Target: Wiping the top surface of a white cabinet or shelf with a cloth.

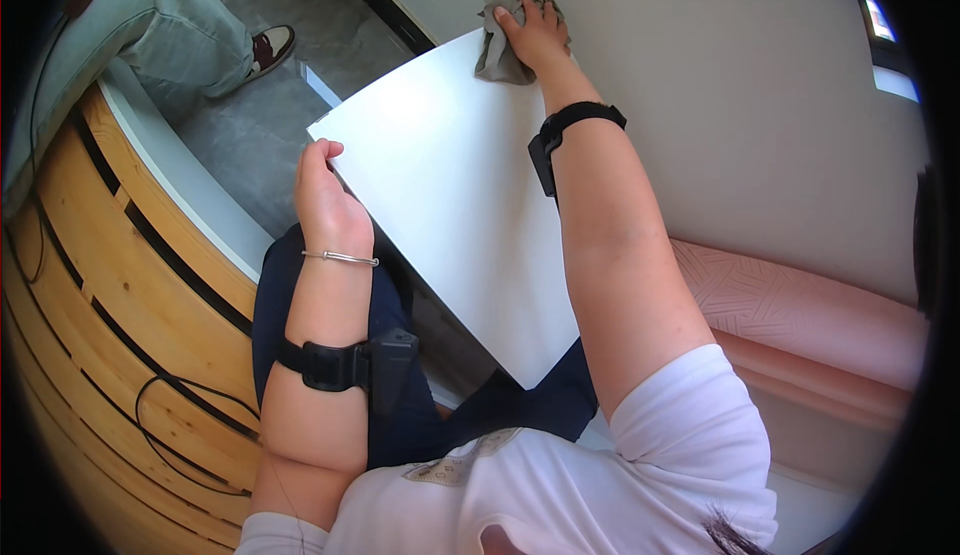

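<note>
A white tabletop (440, 175) with a smooth surface stretches away in front of me, between my two arms. At its far right corner my right hand (535, 35) presses down on a crumpled grey-brown cloth (503, 58), its fingers spread over the folds and partly sunk in them. My left hand (328, 195) grips the tabletop's left edge near the far left corner, thumb and fingertips curled over the rim. Each forearm wears a black strap with a dark box, and a silver bangle circles my left wrist.
A slatted wooden bench (170, 275) with a black cable (150, 425) on it lies at the left. Beyond it another person's leg (170, 35) and shoe (270, 53) show on the grey floor (270, 145). A pale wall (720, 85) borders the right, above a pink padded seat (800, 315).
</note>
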Demonstrator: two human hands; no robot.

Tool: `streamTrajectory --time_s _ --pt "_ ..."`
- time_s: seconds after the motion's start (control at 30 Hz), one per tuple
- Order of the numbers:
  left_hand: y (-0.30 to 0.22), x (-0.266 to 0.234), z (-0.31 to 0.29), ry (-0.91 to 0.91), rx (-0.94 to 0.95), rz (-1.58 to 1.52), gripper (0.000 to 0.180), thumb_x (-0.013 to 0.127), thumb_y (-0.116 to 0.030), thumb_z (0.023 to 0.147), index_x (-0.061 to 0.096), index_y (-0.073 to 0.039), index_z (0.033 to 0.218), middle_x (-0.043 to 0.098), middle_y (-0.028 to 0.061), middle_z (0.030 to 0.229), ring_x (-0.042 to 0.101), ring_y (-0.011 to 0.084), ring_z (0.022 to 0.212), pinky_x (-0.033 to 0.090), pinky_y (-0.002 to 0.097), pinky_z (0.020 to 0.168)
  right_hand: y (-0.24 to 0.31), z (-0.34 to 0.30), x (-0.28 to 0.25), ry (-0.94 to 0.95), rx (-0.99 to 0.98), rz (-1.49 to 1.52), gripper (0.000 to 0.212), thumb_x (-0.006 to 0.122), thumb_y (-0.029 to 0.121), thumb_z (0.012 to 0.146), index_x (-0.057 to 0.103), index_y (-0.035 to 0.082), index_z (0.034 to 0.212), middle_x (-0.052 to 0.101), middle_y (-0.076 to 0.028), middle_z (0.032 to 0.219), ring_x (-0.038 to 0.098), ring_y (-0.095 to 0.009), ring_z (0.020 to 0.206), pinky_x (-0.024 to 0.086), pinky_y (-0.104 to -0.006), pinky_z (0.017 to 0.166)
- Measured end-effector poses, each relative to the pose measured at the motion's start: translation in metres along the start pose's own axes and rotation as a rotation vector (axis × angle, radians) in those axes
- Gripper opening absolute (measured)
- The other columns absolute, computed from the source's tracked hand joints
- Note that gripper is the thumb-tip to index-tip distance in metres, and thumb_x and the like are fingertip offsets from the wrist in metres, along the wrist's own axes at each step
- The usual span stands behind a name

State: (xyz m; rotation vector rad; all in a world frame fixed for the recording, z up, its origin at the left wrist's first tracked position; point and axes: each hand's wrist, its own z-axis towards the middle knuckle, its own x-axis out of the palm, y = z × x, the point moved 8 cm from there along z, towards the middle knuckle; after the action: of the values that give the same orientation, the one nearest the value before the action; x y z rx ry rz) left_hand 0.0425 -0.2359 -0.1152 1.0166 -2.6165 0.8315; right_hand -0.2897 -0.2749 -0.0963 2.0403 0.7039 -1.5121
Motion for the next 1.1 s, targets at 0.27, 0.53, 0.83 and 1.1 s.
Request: streamTrajectory --time_s 0.27,0.53,0.83,1.1 --pt "0.006 0.01 -0.001 0.049 -0.032 -0.007 0.008 0.052 -0.011 0.07 0.046 -0.006 0.068 0.044 0.0026 0.075 0.042 0.0144 0.077 0.036 0.0279 0.078 -0.096 -0.03 0.003 -0.011 0.157 -0.006 0.067 0.036 0.06 0.072 0.021 0.026 0.127 0.011 -0.008 0.135 0.009 -0.032 0.123 0.016 -0.0462 0.097" --pt "0.005 0.0 0.011 0.031 -0.083 0.015 0.008 0.049 -0.013 0.069 0.045 -0.006 0.067 0.047 0.0041 0.079 0.044 0.0169 0.08 0.035 0.0307 0.08 -0.277 -0.184 0.014 0.074 0.481 -0.018 0.07 0.035 0.06 0.073 0.016 0.021 0.129 0.012 -0.015 0.133 0.015 -0.035 0.121 0.016 -0.0404 0.098" --pt "0.01 0.011 0.012 0.122 -0.064 0.037 0.01 0.046 -0.016 0.071 0.046 -0.006 0.069 0.05 0.0061 0.081 0.046 0.0194 0.082 0.037 0.0335 0.08 -0.307 -0.273 0.018 0.039 0.566 0.13 0.074 0.038 0.057 0.073 0.013 0.018 0.13 0.006 -0.022 0.132 0.01 -0.038 0.121 0.013 -0.0434 0.097" --pt "0.007 0.007 0.019 0.157 -0.041 0.159 0.01 0.047 -0.017 0.07 0.047 -0.008 0.072 0.049 0.0042 0.083 0.045 0.0183 0.083 0.035 0.0357 0.079 -0.224 -0.37 0.034 0.208 0.45 0.078 0.076 0.041 0.053 0.074 0.006 0.017 0.13 -0.003 -0.021 0.133 0.001 -0.045 0.119 0.01 -0.0473 0.097"
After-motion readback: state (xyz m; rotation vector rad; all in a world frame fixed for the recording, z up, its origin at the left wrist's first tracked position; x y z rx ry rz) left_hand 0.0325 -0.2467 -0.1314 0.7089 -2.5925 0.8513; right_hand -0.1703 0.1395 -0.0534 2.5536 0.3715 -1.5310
